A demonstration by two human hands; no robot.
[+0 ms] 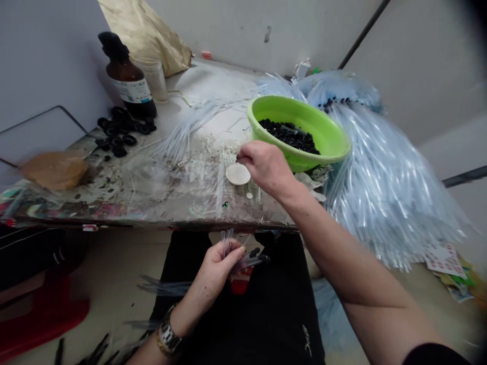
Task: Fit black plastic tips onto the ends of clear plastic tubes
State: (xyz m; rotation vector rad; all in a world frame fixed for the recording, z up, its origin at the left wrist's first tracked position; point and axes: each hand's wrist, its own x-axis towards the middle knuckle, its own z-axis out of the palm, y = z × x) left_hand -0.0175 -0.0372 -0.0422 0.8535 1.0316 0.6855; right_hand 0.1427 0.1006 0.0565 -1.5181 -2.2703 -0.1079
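My left hand (220, 263), with a watch on its wrist, is closed around a bunch of thin clear tubes (227, 242) above my lap. Some of these tubes end in black tips (254, 252). Over the table, my right hand (262, 165) pinches a small black piece (239, 159) just above a small white dish (238, 174). Behind that hand stands a green bowl (300, 157) holding many small black parts (289, 136).
Large bundles of clear tubing (380, 187) hang over the table's right side. Loose tubes (186, 132) lie mid-table. At the left are a brown bottle (131, 86), a clear cup (155, 78), black rings (117, 134) and a round tan object (57, 170).
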